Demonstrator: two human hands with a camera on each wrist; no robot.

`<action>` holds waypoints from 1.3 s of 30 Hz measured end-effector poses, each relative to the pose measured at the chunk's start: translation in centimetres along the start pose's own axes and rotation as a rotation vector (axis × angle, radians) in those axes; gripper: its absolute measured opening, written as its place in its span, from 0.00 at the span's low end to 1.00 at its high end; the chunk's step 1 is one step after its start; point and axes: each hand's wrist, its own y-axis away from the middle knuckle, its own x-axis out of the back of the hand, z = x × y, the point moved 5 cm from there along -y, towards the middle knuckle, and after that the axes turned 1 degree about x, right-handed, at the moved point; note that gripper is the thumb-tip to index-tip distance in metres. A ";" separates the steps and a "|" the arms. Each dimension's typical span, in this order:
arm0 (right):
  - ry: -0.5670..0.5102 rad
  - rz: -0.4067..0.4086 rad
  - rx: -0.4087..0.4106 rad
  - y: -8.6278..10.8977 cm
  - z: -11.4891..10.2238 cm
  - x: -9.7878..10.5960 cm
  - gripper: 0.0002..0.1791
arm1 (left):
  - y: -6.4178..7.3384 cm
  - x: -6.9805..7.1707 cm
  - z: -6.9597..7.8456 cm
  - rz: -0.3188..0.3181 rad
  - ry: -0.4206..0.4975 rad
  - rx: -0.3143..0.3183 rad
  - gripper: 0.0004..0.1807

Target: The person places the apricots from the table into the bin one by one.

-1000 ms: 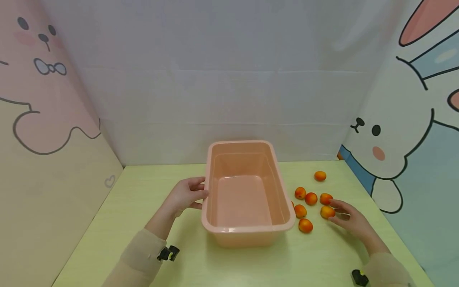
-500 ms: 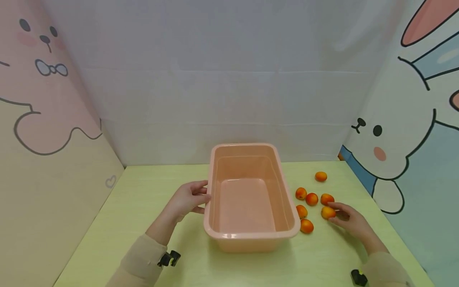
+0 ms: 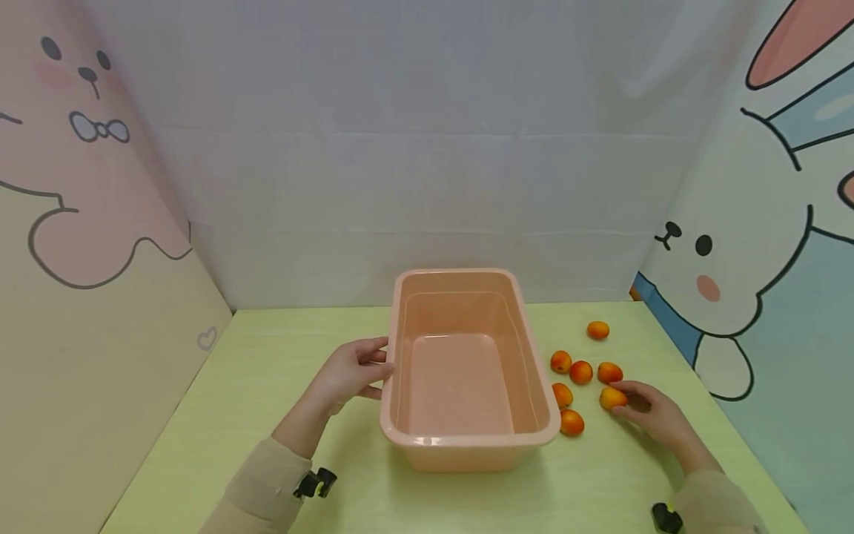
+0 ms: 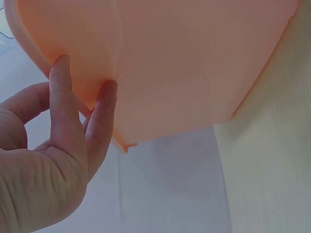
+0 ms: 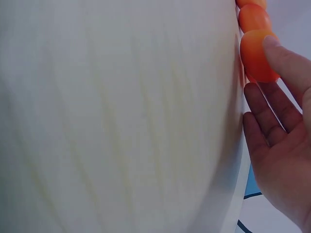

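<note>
A peach-coloured rectangular plastic basin [image 3: 467, 456] stands mid-table, its visible inside bare. My left hand [image 3: 347, 374] holds its left rim; in the left wrist view two fingertips [image 4: 111, 90] lie against the outer wall, while other digits pass behind the rim. To the basin's right, my right hand [image 3: 657, 417] pinches a small yellow-orange oval fruit [image 3: 611, 398] between thumb and finger, low over the table. In the right wrist view the thumb [image 5: 286, 60] presses on this fruit [image 5: 257, 56], with the lower fingers extended beside it.
Several similar fruits lie on the pale table [image 3: 300, 334]: a red-orange one [image 3: 610, 372] just beyond the pinched fruit, one [image 3: 571, 423] beside the basin's near right corner, and one [image 3: 597, 330] farther back. A white sheet [image 3: 427, 185] and cartoon-printed side walls enclose the table.
The basin has shifted slightly right and nearer, with my left hand on its rim, and now hides a fruit's edge. My right thumb and finger have closed in on the yellow-orange fruit.
</note>
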 end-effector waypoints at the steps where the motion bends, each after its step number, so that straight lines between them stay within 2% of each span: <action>1: -0.002 0.002 -0.002 0.1 -0.1 0.1 0.30 | 0.0 0.0 0.0 -0.002 0.002 0.000 0.32; 9: 0.010 0.042 0.030 0.8 -1.7 1.1 0.29 | 0.1 -0.1 0.0 -0.020 0.018 -0.014 0.32; 14: -0.030 0.088 0.118 0.6 -3.9 1.9 0.26 | 0.1 -0.1 0.0 -0.015 0.016 -0.009 0.32; 19: -0.049 0.104 0.179 -0.3 -6.5 2.7 0.26 | 0.0 0.0 -0.1 -0.012 0.023 0.001 0.32; 34: -0.116 0.088 0.220 -3.3 -12.2 3.9 0.27 | -0.2 0.1 -0.3 0.000 0.024 0.012 0.32; 39: -0.129 0.106 0.286 -4.3 -14.8 4.2 0.26 | -0.1 0.1 -0.3 -0.006 0.022 0.002 0.31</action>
